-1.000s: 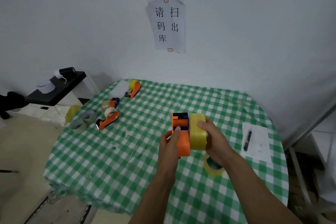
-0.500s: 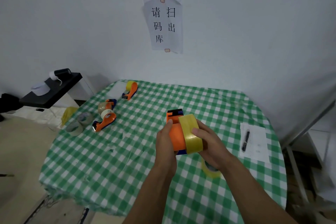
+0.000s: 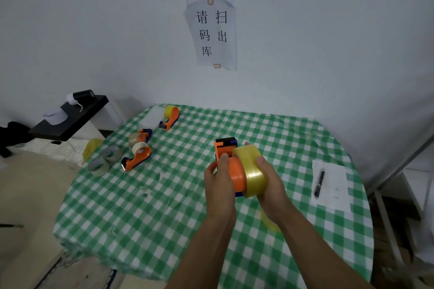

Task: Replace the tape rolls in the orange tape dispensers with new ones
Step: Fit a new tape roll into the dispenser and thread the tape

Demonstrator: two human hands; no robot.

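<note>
You see a black marker [image 3: 319, 183] lying on a paper sheet [image 3: 334, 195] at the right edge of the checked tablecloth [image 3: 141, 206] — paper notices [image 3: 212, 33] hang behind it.

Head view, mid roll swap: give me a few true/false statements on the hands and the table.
The left hand grips the orange dispenser. True.
The right hand grips the yellow tape roll. True.
The black pen lies on bare tablecloth. False: it lies on white paper on the tablecloth.
No other dispenser lies on the tablecloth. False: the far dispenser is one of three more.
</note>
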